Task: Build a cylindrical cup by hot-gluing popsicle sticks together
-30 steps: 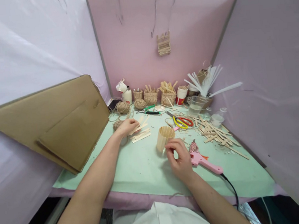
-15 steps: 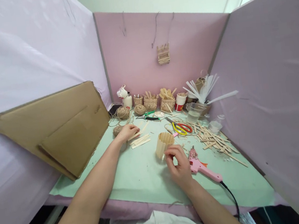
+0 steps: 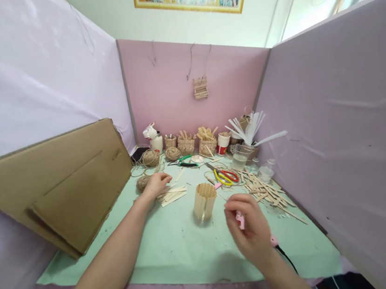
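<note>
My left hand reaches far across the green table, its fingers curled down on a small pile of flat wooden sticks. A cup made of upright wooden sticks stands free in the middle of the table. My right hand hovers to the right of that cup, fingers loosely curled, with nothing visible in them. It hangs over the pink glue gun, which it mostly hides.
Yellow and red scissors and a heap of loose sticks lie at the right. Twine balls, small baskets, cups and a white figurine line the back wall. A large cardboard sheet leans at the left.
My right hand has left the stick cup and moved right, over the glue gun. The view has tilted upward, showing a picture on the far wall. My left hand stays on the sticks.
</note>
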A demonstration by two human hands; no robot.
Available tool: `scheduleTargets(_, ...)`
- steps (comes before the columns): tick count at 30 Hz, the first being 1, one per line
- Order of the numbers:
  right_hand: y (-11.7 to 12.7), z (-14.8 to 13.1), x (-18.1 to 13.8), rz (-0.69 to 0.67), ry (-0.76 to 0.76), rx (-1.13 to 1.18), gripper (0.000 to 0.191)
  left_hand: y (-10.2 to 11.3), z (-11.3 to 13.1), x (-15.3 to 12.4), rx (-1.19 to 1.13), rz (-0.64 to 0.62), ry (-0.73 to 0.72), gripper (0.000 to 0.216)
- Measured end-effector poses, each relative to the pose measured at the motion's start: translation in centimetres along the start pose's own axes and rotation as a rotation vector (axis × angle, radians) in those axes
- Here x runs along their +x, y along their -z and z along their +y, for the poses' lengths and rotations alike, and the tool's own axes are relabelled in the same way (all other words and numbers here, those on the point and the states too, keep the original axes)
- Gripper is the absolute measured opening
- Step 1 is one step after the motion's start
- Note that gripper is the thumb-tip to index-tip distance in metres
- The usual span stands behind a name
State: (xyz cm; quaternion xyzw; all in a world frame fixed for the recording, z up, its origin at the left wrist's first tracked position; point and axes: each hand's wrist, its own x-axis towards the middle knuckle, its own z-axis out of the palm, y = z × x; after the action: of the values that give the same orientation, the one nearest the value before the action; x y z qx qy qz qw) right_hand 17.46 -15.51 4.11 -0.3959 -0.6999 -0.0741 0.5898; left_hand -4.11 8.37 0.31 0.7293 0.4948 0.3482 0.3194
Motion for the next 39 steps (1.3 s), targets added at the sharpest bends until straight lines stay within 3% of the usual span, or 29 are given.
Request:
scheduleTargets(5,4.7,2.8,5.4,0.081,0.056,-0.168,0.012,-0.2,0.9,-0.3,0.04,0.069,-0.05,0.028)
scheduleTargets(7,5.5,5.5,7.8,0.103,-0.043,-0.27,0.005,-0.2,1.4,-0.6,0.093,0.1,-0.073,0.032)
scheduleTargets(9,5.5,8.7,10.0,0.04,-0.168,-0.31,0.015,-0.4,1.5,-0.7,0.143,0.103,-0.089,0.038)
scheduleTargets(11,4.8,12.0,12.0,-0.044,-0.238,-0.357,0.023,-0.7,1.2,-0.6,0.18,0.086,-0.095,0.036)
scheduleTargets(14,2.6,16.4,14.4,-0.187,-0.249,-0.483,0.02,-1.4,0.5,-0.4,0.16,0.077,-0.135,0.022)
scheduleTargets(18,-1.0,21.3,17.0,-0.281,-0.288,-0.538,0.011,-1.7,0.5,-0.6,0.185,0.106,-0.199,0.029)
scheduleTargets(22,-3.6,25.3,19.1,-0.353,-0.334,-0.615,0.012,-1.5,1.3,-1.3,0.222,0.099,-0.145,0.021)
scheduleTargets(29,-6.4,30.6,21.2,-0.414,-0.393,-0.736,0.019,-1.6,1.5,-2.3,0.087,0.017,-0.154,0.029)
scheduleTargets(33,-7.9,33.2,22.1,-0.43,-0.399,-0.756,0.022,-1.6,1.2,-2.5,0.093,0.11,-0.214,0.038)
scheduleTargets(39,-9.2,35.7,23.8,-0.46,-0.367,-0.74,0.024,-1.6,0.9,-2.7,0.167,0.146,-0.22,0.027)
